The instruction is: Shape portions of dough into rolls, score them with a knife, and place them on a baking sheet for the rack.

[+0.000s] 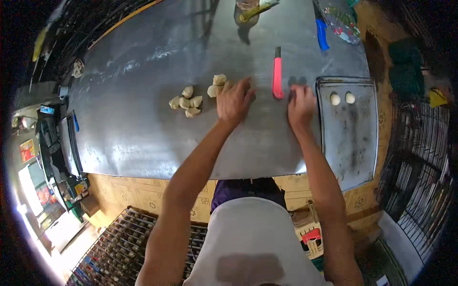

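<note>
My left hand [234,102] is palm down on the metal table with its fingers curled, right beside a small cluster of pale dough pieces [219,79]. Farther left lies another group of cut dough lumps [185,102]. My right hand [302,106], slightly blurred, is curled down near the left edge of a metal baking tray [353,138]. Whatever is under either palm is hidden. Between the hands, a little beyond them, rests a pink-handled cutter [277,74]. Two round dough balls [335,99] sit side by side near the tray's far end.
The grey metal table [143,124] carries white flour smears. At its far edge stands a container [248,5] with a yellow-green tool across it. A blue-handled tool [322,35] lies at the far right beside a floral-patterned item [341,24]. Wire racks [424,167] stand right of the tray.
</note>
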`<state>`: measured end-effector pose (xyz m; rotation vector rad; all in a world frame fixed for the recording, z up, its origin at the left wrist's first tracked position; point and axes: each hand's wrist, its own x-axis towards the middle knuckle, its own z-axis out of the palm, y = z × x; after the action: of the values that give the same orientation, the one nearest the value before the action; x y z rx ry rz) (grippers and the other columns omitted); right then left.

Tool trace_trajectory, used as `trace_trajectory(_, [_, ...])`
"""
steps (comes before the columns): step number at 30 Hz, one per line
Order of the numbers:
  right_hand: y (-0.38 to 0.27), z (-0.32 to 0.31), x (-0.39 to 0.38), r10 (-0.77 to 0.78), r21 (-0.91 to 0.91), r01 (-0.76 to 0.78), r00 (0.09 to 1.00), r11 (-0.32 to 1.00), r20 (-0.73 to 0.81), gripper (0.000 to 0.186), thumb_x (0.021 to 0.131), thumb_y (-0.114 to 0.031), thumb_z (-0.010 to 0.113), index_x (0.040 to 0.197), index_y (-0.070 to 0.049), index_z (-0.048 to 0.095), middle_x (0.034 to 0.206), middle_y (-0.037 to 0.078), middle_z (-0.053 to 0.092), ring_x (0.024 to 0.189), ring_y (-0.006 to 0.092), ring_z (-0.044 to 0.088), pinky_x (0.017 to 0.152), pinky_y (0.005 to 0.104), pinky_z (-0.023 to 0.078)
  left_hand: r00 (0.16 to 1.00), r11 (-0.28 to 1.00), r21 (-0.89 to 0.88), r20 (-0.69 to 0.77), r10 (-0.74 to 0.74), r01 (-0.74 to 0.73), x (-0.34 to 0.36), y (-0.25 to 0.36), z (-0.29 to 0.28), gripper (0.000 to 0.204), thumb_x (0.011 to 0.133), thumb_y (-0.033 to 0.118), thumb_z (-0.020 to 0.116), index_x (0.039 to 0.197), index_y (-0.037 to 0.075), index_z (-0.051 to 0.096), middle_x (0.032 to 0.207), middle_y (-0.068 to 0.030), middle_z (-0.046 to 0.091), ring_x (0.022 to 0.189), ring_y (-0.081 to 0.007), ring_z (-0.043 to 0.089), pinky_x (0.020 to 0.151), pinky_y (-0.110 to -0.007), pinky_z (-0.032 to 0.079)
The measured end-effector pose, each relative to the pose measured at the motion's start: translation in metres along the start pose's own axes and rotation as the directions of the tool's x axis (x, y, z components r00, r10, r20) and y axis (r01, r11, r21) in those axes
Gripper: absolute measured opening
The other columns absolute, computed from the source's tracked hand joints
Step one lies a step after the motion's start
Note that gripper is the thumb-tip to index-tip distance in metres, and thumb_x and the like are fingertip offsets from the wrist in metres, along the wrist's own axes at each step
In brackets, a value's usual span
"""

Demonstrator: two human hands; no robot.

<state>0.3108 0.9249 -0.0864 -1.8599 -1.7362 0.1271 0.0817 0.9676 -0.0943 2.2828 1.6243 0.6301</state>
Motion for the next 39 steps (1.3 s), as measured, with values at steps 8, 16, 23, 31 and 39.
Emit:
trace_trajectory(8, [0.049, 0.001, -0.034, -0.109, -0.002, 0.111, 0.982, 0.994, 0.153, 0.036, 0.080, 0.005, 0.068, 0.112, -0.010, 0.067, 0.109, 0.018, 0.061, 0.102, 0.0420, 0.060, 0.086, 0.0515, 0.049, 0.976, 0.982, -0.150, 0.167, 0.140, -0.115, -0.010, -0.031, -0.002, 0.046, 0.097, 0.037, 0.073, 0.134, 0.012, 0.063, 0.101, -0.0141, 0.075, 0.095, -0.0357, 0.066, 0.090, -0.046, 0.047])
trace_trajectory(16, [0.013, 0.030, -0.012, 0.031, 0.081, -0.028, 0.999, 0.996, -0.039, 0.029, 0.084, 0.006, 0.063, 0.109, -0.007, 0.068, 0.106, 0.019, 0.063, 0.097, 0.0412, 0.062, 0.083, 0.0513, 0.049, 0.971, 0.983, -0.183, 0.240, 0.014, 0.031, 0.002, -0.007, 0.012, 0.048, 0.096, 0.036, 0.073, 0.137, 0.013, 0.063, 0.098, -0.0127, 0.072, 0.096, -0.0351, 0.063, 0.096, -0.051, 0.045])
trace_trajectory(23, [0.024, 0.031, 0.058, 0.101, -0.045, -0.103, 0.994, 0.994, -0.038, 0.029, 0.083, 0.006, 0.064, 0.110, -0.004, 0.067, 0.110, 0.019, 0.060, 0.104, 0.0396, 0.059, 0.085, 0.0549, 0.047, 0.953, 0.953, -0.217, 0.169, 0.250, -0.211, 0.072, 0.007, 0.013, 0.047, 0.096, 0.035, 0.072, 0.138, 0.016, 0.064, 0.098, -0.0106, 0.073, 0.096, -0.0319, 0.063, 0.091, -0.051, 0.044])
trace_trajectory(31, [0.034, 0.023, 0.007, 0.009, 0.019, -0.011, 0.993, 1.000, 0.119, 0.032, 0.080, 0.004, 0.064, 0.109, -0.008, 0.067, 0.109, 0.019, 0.061, 0.105, 0.0414, 0.059, 0.089, 0.0515, 0.048, 0.921, 0.951, -0.209, 0.269, 0.282, -0.230, 0.018, -0.045, 0.008, 0.040, 0.097, 0.033, 0.072, 0.132, 0.013, 0.066, 0.104, -0.0079, 0.073, 0.098, -0.0323, 0.064, 0.091, -0.048, 0.045])
trace_trajectory(39, [0.018, 0.037, 0.039, 0.101, 0.124, -0.092, 0.992, 0.988, -0.071, 0.031, 0.082, 0.002, 0.063, 0.111, -0.009, 0.068, 0.108, 0.017, 0.063, 0.101, 0.0400, 0.060, 0.088, 0.0516, 0.046, 0.994, 0.983, -0.159, 0.036, 0.101, -0.094, 0.039, 0.020, 0.049, 0.033, 0.098, 0.024, 0.070, 0.127, 0.010, 0.066, 0.104, -0.0111, 0.073, 0.098, -0.0325, 0.064, 0.092, -0.049, 0.044])
